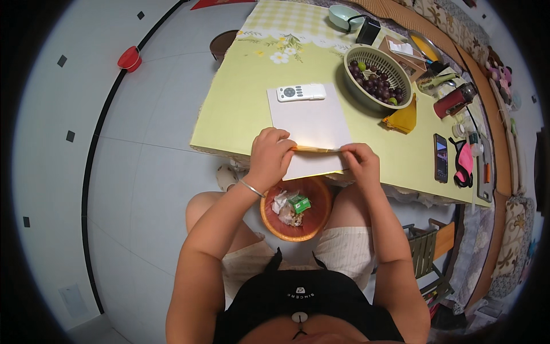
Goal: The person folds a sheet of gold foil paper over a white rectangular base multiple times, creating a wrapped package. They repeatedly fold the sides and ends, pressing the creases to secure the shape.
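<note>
My left hand (270, 156) and my right hand (362, 164) pinch the two ends of a narrow yellow folded paper strip (318, 149). It stretches level between my fingertips, just over the near part of a white sheet (309, 123) at the table's front edge. A thin yellow rim shows along the sheet's near edge. On the sheet's far end lies a white remote control (301, 92). A folded yellow paper piece (401, 118) rests to the right, beside a basket of grapes (378, 78). My fingers partly cover the strip's ends.
Below the table edge, between my knees, stands an orange-brown waste bin (297, 234) with litter inside. On the table's right are a phone (440, 157), a pink and black item (463, 163) and a dark red flask (455, 100). A pale green bowl (344, 17) stands far back.
</note>
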The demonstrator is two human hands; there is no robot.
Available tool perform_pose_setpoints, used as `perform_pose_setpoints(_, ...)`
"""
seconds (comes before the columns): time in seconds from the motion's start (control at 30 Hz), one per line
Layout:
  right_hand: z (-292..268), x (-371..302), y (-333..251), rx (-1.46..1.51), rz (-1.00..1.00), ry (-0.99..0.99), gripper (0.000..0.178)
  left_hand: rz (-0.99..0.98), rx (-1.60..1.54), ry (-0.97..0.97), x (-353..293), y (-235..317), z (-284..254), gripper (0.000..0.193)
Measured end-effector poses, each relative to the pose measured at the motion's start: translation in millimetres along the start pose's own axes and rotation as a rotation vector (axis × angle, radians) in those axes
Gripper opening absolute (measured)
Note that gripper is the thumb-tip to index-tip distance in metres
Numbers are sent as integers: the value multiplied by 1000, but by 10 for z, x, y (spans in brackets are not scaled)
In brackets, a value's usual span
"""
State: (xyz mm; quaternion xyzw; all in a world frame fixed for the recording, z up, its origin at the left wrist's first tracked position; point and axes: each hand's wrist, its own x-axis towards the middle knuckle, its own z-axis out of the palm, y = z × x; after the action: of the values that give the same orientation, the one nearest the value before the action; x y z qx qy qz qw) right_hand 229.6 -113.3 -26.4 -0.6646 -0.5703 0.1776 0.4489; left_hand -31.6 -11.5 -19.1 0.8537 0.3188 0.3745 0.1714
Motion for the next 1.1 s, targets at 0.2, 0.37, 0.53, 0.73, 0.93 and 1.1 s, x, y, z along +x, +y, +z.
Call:
perform_pose_setpoints(0.2,79,560,-326,577,315,127,22,-775,-963,55,261,-158,3,12)
perform_pose_setpoints(0.37,316,688,-322,892,285,281,26,-787,-1180,308,456,-130,-83,14)
perform_pose_setpoints(0.53,390,625,-276,929,285,343,12,-748,-1183,304,504,-186,-34,8)
perform_pose_setpoints(0.73,274,617,-292,833,189,302,12,-792,-1218,306,556,-134,-15,8)
perform_pose_setpoints(0.93,240,622,-219,796,67,266,17,-743,-1136,288,561,-162,11,10)
perform_pose_setpoints(1.1,52,612,-183,572,197,167,22,-681,-955,229,560,-134,-53,19)
